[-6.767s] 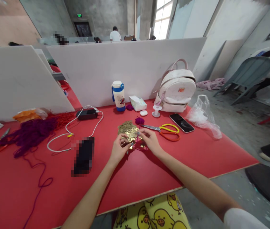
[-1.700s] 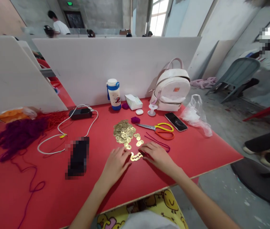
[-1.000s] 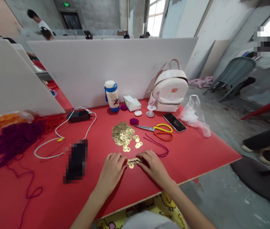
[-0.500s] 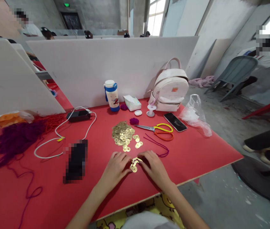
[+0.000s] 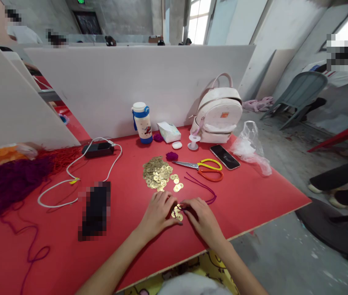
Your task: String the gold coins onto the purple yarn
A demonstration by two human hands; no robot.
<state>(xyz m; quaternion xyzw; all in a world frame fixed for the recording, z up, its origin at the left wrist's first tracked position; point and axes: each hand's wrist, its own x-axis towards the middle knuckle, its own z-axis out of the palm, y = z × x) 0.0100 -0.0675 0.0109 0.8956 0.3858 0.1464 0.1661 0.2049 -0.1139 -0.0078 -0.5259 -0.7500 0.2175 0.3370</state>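
Near the front of the red table, a small cluster of gold coins [image 5: 177, 214] threaded with dark purple cord lies between my hands. My left hand [image 5: 158, 212] is closed on the cluster from its left, the thumb reaching below it. From the other side my right hand [image 5: 204, 218] pinches at the cluster's upper right, where the cord runs; its fingertips partly cover the cord. Just beyond my hands is a pile of loose gold coins with holes [image 5: 157, 172], with several strays at its right. A length of purple cord [image 5: 203, 189] curves beyond my right hand.
Scissors [image 5: 206, 166] with yellow and orange handles lie behind the cord, near a phone [image 5: 224, 157]. A bottle [image 5: 142, 123], tissue pack [image 5: 169, 132], spool [image 5: 194, 142] and white backpack [image 5: 218, 110] line the back partition. Purple yarn [image 5: 17, 176] and a white cable [image 5: 43, 197] lie left.
My left fingers have moved over the coin cluster and cover more of it. The cluster has shifted slightly right and is more bunched. The view has turned a little.
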